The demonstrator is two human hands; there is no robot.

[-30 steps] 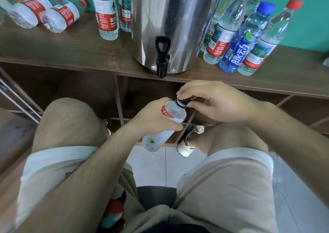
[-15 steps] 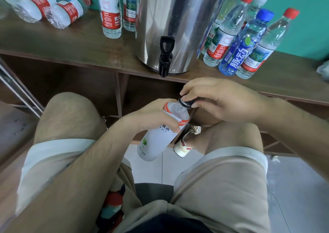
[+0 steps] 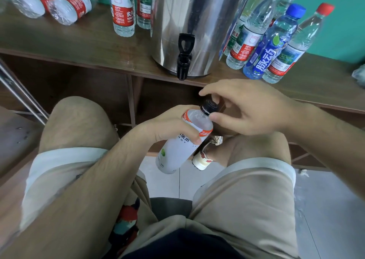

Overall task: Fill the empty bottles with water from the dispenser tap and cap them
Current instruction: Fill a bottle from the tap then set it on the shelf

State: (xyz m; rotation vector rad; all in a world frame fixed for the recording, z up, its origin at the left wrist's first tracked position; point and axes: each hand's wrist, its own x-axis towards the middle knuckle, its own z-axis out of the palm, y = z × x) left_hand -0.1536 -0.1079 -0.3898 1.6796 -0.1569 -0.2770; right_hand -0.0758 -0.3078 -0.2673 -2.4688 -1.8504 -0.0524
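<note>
My left hand point(image 3: 169, 124) grips a white bottle point(image 3: 177, 152) with an orange-edged label, tilted so its neck points up and to the right. A black cap point(image 3: 209, 105) sits on the neck. My right hand point(image 3: 252, 108) curls around that cap, thumb against its lower edge and index finger lifted just above it. The bottle hangs between my knees, below and slightly right of the black tap point(image 3: 184, 59) of the steel dispenser point(image 3: 197, 21).
The dispenser stands on a wooden counter point(image 3: 79, 41). Several capped bottles point(image 3: 270, 47) stand to its right, two standing bottles point(image 3: 123, 11) to its left, and more bottles point(image 3: 69, 5) lie on their sides at far left. A shoe point(image 3: 203, 160) rests on the tiled floor.
My right hand's fingers have loosened and spread, so the black cap now shows. The bottle has tilted and dropped slightly in my left hand.
</note>
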